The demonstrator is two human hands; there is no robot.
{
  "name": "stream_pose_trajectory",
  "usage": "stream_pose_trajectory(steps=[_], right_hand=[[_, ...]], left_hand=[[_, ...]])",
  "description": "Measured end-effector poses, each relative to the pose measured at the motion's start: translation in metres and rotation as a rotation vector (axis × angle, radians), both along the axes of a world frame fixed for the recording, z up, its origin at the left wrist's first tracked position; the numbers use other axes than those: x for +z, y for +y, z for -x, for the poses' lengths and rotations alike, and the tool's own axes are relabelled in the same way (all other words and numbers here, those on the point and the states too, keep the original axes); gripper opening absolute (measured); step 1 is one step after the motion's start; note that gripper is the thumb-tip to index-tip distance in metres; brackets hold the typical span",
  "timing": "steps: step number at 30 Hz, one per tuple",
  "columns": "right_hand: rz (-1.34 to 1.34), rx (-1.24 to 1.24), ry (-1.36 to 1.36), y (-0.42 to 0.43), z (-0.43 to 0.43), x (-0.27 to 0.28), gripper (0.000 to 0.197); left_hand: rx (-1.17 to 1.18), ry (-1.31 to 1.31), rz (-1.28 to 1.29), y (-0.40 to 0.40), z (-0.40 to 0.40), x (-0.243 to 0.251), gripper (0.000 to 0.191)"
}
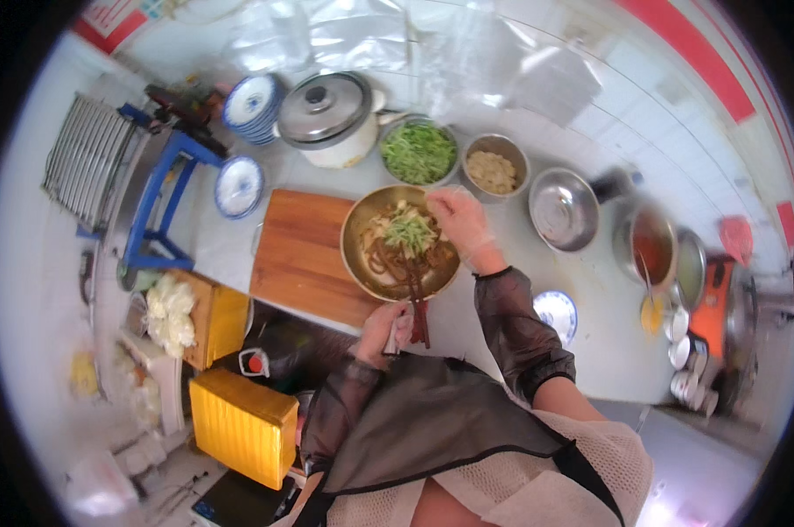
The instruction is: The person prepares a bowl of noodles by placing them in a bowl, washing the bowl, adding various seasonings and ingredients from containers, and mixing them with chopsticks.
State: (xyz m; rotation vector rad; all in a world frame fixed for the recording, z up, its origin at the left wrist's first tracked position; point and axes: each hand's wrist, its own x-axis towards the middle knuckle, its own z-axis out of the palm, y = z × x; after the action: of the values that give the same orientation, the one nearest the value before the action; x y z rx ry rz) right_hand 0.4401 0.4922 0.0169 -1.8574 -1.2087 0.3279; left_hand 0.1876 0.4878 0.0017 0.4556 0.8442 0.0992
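Note:
A metal pan (355, 263) stands partly on a wooden cutting board, holding dark noodles (387, 260) topped with shredded greens (408, 229). My left hand (385, 329) is closed around what looks like the pan's handle, at the near side. Dark red chopsticks (417, 290) lie in the noodles and stick out over the near rim, beside that hand. My right hand (459, 214), in a clear thin glove, is over the pan's right rim with its fingers bunched; whether it pinches anything cannot be made out.
Behind the pan are a bowl of cut greens (419, 153), a metal bowl of pale pieces (494, 170) and a lidded pot (327, 122). An empty-looking metal bowl (563, 209) and a pot of red sauce (652, 247) stand right. The cutting board (304, 253) lies left, near a blue stand (166, 204).

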Motion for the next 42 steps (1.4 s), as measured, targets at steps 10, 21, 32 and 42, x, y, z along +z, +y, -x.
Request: stream_pose_trajectory(steps=[10,21,32,42], right_hand=[[0.135,-0.691,0.19,-0.266,0.027,-0.101,0.028],[0.476,-0.376,-0.316,-0.397,-0.02,-0.141,0.037],[-0.313,-0.889,0.431,-0.498,-0.239,-0.126,0.051],[-0.602,-0.681,0.967,-0.492,-0.36,-0.063,0.027]], left_hand=[[-0.181,-0.049,0.0,-0.046,-0.001,-0.027,0.021],[-0.306,-0.111,0.057,-0.16,-0.049,-0.037,0.023],[-0.112,-0.295,0.178,-0.38,-0.157,-0.04,0.028],[-0.081,-0.23,0.105,-0.507,-0.201,0.005,0.024]])
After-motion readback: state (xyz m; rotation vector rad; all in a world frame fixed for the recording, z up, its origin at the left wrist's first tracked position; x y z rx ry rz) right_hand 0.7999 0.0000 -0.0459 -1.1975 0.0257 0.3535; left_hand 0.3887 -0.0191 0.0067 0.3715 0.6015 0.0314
